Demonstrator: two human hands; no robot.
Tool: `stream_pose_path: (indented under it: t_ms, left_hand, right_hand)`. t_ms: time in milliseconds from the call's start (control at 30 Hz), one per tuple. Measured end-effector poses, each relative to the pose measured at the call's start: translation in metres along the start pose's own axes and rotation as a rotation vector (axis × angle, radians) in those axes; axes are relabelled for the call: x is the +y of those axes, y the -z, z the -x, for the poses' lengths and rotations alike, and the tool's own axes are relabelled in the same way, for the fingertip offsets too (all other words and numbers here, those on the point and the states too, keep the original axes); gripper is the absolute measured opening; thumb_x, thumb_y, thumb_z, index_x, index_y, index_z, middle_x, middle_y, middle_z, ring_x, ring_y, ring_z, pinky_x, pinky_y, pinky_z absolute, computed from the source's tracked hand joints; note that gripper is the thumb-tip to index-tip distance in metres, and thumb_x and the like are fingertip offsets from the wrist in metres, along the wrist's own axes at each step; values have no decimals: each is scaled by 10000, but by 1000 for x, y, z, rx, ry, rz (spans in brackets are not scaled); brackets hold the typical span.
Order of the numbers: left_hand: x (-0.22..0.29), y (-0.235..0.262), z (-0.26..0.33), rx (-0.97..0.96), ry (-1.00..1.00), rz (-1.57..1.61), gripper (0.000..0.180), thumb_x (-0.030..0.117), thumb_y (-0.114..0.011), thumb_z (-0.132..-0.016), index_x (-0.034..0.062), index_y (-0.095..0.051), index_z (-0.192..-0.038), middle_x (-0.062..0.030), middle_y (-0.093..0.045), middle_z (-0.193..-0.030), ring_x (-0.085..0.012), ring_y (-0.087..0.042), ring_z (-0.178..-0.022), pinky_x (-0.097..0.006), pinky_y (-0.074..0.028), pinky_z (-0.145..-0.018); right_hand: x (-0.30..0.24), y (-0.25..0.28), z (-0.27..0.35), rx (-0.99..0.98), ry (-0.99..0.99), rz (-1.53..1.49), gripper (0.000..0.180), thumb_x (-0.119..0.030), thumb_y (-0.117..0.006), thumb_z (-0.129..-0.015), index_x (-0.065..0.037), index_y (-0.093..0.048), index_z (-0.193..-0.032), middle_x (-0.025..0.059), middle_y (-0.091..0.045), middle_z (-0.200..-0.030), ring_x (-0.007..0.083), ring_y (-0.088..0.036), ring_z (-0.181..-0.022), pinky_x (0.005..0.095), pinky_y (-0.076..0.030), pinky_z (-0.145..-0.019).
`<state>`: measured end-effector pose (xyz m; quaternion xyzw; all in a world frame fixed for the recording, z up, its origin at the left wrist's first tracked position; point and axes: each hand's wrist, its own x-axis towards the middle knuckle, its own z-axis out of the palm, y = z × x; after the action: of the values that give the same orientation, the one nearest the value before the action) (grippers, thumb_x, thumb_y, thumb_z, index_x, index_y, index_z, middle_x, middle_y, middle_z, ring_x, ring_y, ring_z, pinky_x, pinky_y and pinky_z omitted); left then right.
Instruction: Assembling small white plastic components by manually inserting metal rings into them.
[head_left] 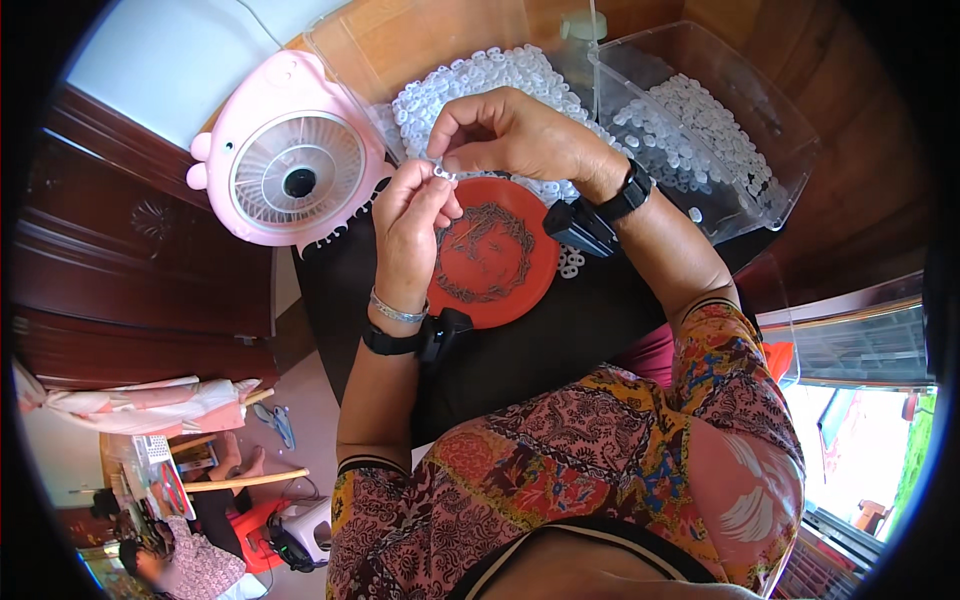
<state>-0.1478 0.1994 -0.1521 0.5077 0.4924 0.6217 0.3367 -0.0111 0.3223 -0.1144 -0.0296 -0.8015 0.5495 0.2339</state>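
Note:
My left hand and my right hand meet above a red round dish, the fingertips of both pinching one small white ring-shaped part. The dish holds a loose ring of thin dark metal bits. Behind the hands lies a heap of white ring parts in a clear plastic tray. Both wrists wear black bands with a black device clipped on; the left also has a silver bracelet.
A pink pig-shaped desk fan stands left of the hands. A second clear bin at the right holds translucent ring parts. The work surface is black. Another person sits on the floor at lower left. A window is at the right.

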Motion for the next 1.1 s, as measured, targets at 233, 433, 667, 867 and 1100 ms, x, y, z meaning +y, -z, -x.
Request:
stream_pose_path:
  t_ms: [233, 433, 667, 867, 1100]
  left_hand:
    - [-4, 4, 1, 68, -9, 104, 156, 136, -517, -898, 37, -542, -780, -13, -564, -667, -67, -517, -584, -191, -398, -555]
    - [1, 7, 3, 147, -48, 156, 167, 157, -506, -907, 27, -548, -811, -18, -546, -651, -87, -530, -581, -196, -403, -551]
    - [-1, 2, 3, 120, -74, 230, 161, 168, -484, -921, 20, -532, -880, -31, -546, -678, -104, -539, -609, -210, -412, -558]
    - [-21, 12, 7, 65, -112, 173, 164, 142, -436, -943, -5, -509, -939, -61, -519, -690, -139, -518, -631, -246, -426, -617]
    - [-27, 12, 5, 55, -226, 65, 166, 155, -497, -921, -4, -533, -892, -35, -562, -711, -92, -524, -658, -219, -421, -624]
  right_hand:
    - [-10, -9, 2, 15, 20, 97, 131, -55, -669, -832, 1, -663, -950, 21, -671, -841, 76, -613, -785, 225, -497, -752]
    - [-14, -19, -1, -8, -10, 155, 81, -53, -680, -821, 7, -647, -863, 15, -661, -763, 68, -612, -700, 216, -496, -663]
    - [3, -24, 0, 166, 53, 94, 92, -53, -683, -815, 3, -634, -871, 18, -638, -767, 71, -578, -730, 226, -472, -690]
    - [14, -35, 7, 193, 88, 60, 85, -67, -675, -823, 1, -639, -861, 19, -639, -748, 69, -578, -709, 227, -471, -666]
    - [16, -36, 7, 282, 77, 298, 94, -89, -674, -822, -2, -644, -838, 9, -622, -703, 48, -560, -683, 216, -460, -634]
